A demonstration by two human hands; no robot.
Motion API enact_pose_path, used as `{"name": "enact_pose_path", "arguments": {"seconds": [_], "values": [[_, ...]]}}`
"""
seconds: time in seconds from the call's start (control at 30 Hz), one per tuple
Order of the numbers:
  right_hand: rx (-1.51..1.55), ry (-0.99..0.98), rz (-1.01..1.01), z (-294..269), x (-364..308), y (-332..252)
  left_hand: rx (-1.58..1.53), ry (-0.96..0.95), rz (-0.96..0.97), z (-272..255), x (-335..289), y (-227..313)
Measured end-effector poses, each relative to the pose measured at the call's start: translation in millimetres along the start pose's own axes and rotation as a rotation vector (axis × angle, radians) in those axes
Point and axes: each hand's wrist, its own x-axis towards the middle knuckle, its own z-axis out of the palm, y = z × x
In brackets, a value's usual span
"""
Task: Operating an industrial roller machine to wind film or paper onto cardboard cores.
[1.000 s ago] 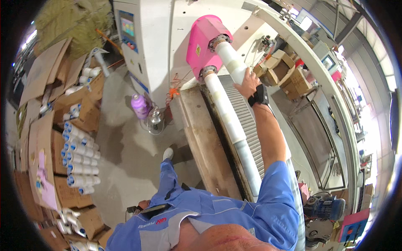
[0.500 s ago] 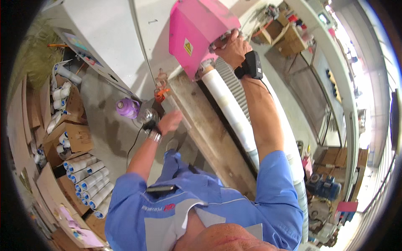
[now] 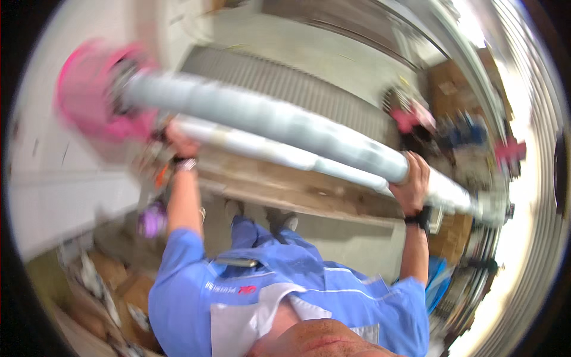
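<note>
A thick white roll (image 3: 267, 119) runs slantwise from the pink machine housing (image 3: 89, 89) at the left to the right side. Below it and nearly parallel lies a thinner white roll (image 3: 250, 146). My left hand (image 3: 183, 141) is at the thinner roll's left end, close to the housing; blur hides how its fingers lie. My right hand (image 3: 411, 183) curls its fingers over the thick roll, and its thumb side is beside the thinner roll's right end. Both wrists wear dark bands, and the left also has a metal one.
A ridged grey surface (image 3: 262, 74) stretches behind the rolls. Nearer me runs a worn tan ledge (image 3: 285, 187). The purple container (image 3: 153, 219) stands on the floor at the left, near cartons (image 3: 113, 271). Blurred machine parts (image 3: 467, 131) are at the right.
My view has swung, so the rolls lie more crosswise. My right hand has left the pink housing for the rolls' right part. My left hand has come to the thinner roll's left end.
</note>
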Motion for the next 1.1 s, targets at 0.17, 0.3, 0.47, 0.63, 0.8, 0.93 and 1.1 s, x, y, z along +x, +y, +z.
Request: {"name": "enact_pose_path", "arguments": {"seconds": [0.17, 0.3, 0.47, 0.63, 0.8, 0.93, 1.1], "values": [[0.109, 0.125, -0.046, 7, -15, 48, -0.872, 0.065, -1.126, 131, -63, 90], [0.102, 0.257, -0.092, 4, -58, 109, -0.823, -0.096, -1.325, 350, -164, 147], [-0.035, 0.511, -0.027, 27, -92, 180, -0.885, -0.203, -1.336, 503, -213, 213], [-0.093, 0.541, -0.061, 26, -126, 241, -0.959, -0.321, -1.302, 637, -284, 255], [-0.067, 0.519, -0.013, 10, -167, 318, -0.879, -0.641, -1.223, 750, -345, 250], [-0.067, 0.504, -0.02, 0, -206, 405, -0.505, -0.815, -0.86, 797, -389, 195], [-0.05, 0.605, 0.044, -7, -282, 557, -0.606, -0.479, -1.101, 832, -406, 275]]}}
